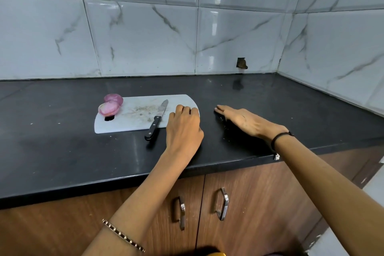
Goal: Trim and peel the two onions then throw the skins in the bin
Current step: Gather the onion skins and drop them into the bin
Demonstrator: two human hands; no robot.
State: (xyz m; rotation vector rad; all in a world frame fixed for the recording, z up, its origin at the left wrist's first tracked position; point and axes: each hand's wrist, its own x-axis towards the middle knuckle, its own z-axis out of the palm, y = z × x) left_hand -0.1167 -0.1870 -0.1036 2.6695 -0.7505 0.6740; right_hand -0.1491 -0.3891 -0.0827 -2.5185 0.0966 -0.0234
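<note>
Black stone countertop (62, 151) is stretching across in front of you, backed by white marble-look wall tiles (145, 37) and sitting over wooden cabinet doors (259, 203) with metal handles. A white cutting board (133, 118) is lying flat on it, scattered with small crumbs. Your left hand (184, 129) is resting over the board's right end, knuckles up and fingers curled under together; you cannot tell whether they are gripping anything beneath. Your right hand (243, 120) is lying flat on the counter just right of the board, palm down, fingers stretched out straight and close together, clamped on nothing, with small dark scraps (222, 119) showing on the counter beside it. A black-handled knife (156, 119) is lying on the board just left of your left hand, its handle overhanging the near edge. Two peeled onions (111, 105) are sitting touching each other at the board's far left corner, well apart from both hands.
</note>
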